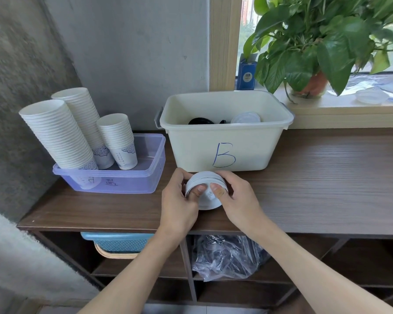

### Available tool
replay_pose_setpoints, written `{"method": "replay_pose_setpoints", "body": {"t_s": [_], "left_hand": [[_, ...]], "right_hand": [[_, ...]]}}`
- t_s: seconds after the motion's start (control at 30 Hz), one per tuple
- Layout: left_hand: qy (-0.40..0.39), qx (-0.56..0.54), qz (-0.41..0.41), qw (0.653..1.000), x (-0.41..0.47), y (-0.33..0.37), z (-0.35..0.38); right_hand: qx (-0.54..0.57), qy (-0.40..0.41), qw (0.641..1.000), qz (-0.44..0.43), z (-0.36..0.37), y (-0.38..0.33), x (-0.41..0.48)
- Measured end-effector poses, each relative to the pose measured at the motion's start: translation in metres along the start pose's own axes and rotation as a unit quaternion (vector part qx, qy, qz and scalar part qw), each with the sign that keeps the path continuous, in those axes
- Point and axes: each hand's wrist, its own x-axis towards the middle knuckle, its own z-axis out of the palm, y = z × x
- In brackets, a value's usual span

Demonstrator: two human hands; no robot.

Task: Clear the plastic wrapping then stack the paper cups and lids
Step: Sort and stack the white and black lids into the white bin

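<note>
Near worktop [327, 177] front edge, just before bin B [247, 150]: left hand [179, 200] and right hand [238, 198] both grip the lid stack [204, 180], thumbs on top. Judgement: square rims flush, hold stack level.

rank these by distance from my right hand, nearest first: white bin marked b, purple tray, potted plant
1. white bin, just behind the right hand
2. purple tray, across to the left
3. potted plant, far back right on the windowsill
</note>
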Motion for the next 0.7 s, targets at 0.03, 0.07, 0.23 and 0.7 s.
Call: {"method": "replay_pose_setpoints", "body": {"t_s": [0.03,0.07,0.23,0.7], "left_hand": [[0.000,-0.003,-0.002,1.000,-0.0004,-0.0002,0.0005],[-0.001,-0.005,-0.002,1.000,-0.0007,-0.0003,0.0008],[-0.004,0.005,0.010,1.000,-0.0022,0.0009,0.0016],[0.002,0.014,0.025,1.000,-0.0050,0.0048,-0.0018]], "right_hand": [[-0.003,0.002,1.000,0.003,-0.0002,0.0003,0.0005],[-0.007,0.006,1.000,0.005,-0.0003,0.0008,0.0009],[-0.039,0.023,0.999,-0.003,0.0001,0.0015,0.0010],[-0.036,-0.010,0.999,-0.025,0.0064,0.0016,0.0006]]}}
